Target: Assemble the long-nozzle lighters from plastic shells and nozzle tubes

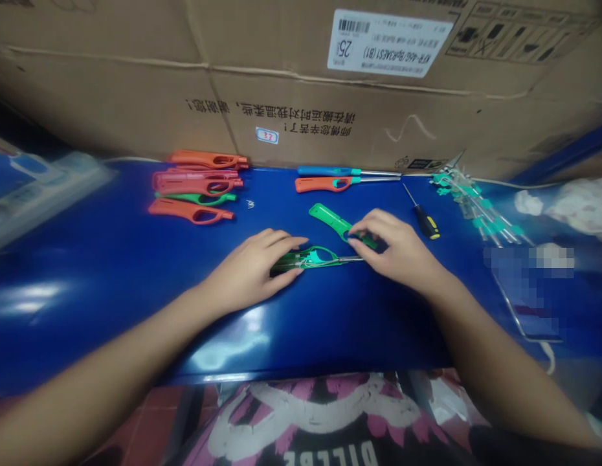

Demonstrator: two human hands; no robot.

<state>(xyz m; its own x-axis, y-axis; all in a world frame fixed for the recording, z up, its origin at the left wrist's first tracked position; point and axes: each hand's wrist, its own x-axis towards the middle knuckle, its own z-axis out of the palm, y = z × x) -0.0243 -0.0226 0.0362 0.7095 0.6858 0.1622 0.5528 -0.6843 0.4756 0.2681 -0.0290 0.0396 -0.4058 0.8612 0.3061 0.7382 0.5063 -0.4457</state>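
My left hand is closed around the handle end of an opened green lighter body, whose inner parts and metal tube show as it lies on the blue table. My right hand pinches the front end of a separate green lighter shell half, just beyond the body. Its fingertips cover part of that shell. Behind them lie an orange lighter and a blue lighter, both with metal tubes.
Orange, red and green lighter shells are stacked at left, beside several small screws. A screwdriver lies at right, near metal tubes with teal triggers and a phone. A large cardboard box stands along the back.
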